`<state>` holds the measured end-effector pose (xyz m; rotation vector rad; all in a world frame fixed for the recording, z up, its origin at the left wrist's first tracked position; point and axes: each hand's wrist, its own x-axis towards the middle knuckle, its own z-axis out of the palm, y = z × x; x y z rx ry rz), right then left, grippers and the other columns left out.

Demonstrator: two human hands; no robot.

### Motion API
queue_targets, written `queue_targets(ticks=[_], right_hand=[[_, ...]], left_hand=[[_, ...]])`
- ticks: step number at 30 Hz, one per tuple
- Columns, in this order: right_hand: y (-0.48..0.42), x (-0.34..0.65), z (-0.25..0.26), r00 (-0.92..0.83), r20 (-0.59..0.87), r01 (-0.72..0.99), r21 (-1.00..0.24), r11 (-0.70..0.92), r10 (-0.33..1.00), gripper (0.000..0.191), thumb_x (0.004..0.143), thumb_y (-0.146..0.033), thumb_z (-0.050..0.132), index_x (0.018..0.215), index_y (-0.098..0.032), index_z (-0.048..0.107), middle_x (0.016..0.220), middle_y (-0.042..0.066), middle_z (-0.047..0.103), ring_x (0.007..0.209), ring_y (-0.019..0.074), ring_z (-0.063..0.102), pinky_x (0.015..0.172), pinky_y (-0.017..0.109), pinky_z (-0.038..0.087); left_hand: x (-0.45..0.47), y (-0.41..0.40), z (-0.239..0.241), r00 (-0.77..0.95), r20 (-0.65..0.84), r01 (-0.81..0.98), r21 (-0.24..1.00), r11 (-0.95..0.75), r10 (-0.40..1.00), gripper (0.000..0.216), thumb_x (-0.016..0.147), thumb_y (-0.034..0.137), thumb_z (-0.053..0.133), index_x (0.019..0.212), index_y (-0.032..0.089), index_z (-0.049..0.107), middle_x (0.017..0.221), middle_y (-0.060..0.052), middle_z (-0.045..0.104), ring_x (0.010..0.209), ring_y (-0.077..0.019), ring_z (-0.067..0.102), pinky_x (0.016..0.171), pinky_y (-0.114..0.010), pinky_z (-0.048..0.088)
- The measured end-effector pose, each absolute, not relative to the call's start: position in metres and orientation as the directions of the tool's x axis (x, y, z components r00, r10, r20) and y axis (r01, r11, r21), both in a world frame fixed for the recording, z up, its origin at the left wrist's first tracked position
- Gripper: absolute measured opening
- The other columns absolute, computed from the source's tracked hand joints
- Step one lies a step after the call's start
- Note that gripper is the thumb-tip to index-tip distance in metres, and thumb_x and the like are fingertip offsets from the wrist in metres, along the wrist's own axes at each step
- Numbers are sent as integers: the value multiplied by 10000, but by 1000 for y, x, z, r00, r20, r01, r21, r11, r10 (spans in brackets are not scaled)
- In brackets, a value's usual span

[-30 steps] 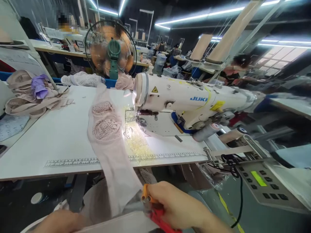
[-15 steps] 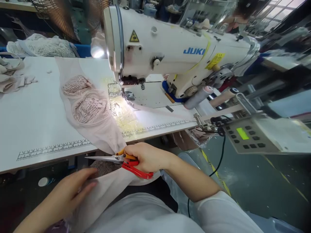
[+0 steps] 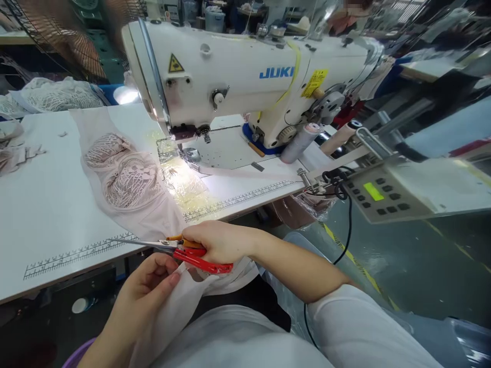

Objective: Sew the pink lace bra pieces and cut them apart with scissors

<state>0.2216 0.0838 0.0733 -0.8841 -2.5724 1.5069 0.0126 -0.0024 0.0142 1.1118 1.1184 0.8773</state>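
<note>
My right hand [image 3: 217,243] is closed around a pair of scissors [image 3: 197,261] with red and orange handles. Their long blades point left across the table's front edge. My left hand [image 3: 143,291], just below the blades, pinches the edge of the pale pink fabric [image 3: 184,294] between thumb and fingers. This fabric drapes over my lap. On the table, a pale pink bra [image 3: 132,181] with gathered lace cups lies left of the needle, its near end running down to the scissors. Whether the bra and the lap fabric are one piece is hidden behind my hands.
A white sewing machine [image 3: 230,76] stands on the white table [image 3: 46,204], its lamp lighting the needle area. Thread cones [image 3: 301,143] and a control panel [image 3: 383,197] are at right. Lace pieces [image 3: 57,94] lie at back left, and a fan [image 3: 76,36] stands behind.
My left hand has moved up and right and now pinches the fabric edge near the scissors. The scissors have risen slightly and shifted left in view. The camera view has turned somewhat.
</note>
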Motion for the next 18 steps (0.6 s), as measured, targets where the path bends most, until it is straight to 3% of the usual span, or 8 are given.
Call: queue_targets(ticks=[5,13,18], right_hand=[[87,217,79,-852,-231,430,-819,379,469,298,749,-195,644,719,-222,349,680,-61,445,624,113,426,556,231,317],[90,214,78,-888,-166,362,-826,431,428,304,824,-273,600,717,-225,320,690,-48,468,623,118,444,573,244,333],[91,212,80,-896,-135,338,-824,454,422,281,833,-242,588,718,-221,332,723,-38,474,640,119,449,576,250,332]], left_hand=[[12,-2,17,139,-341,-169,917,362,929,276,662,379,868,702,202,660,705,17,640,676,-114,566,632,-166,466],[12,-3,17,98,-489,-206,842,499,867,336,572,401,907,717,177,703,677,4,648,588,-111,541,538,-188,412],[15,-2,22,93,-522,-124,839,530,848,347,578,417,888,749,166,720,715,-49,712,656,-199,648,616,-284,518]])
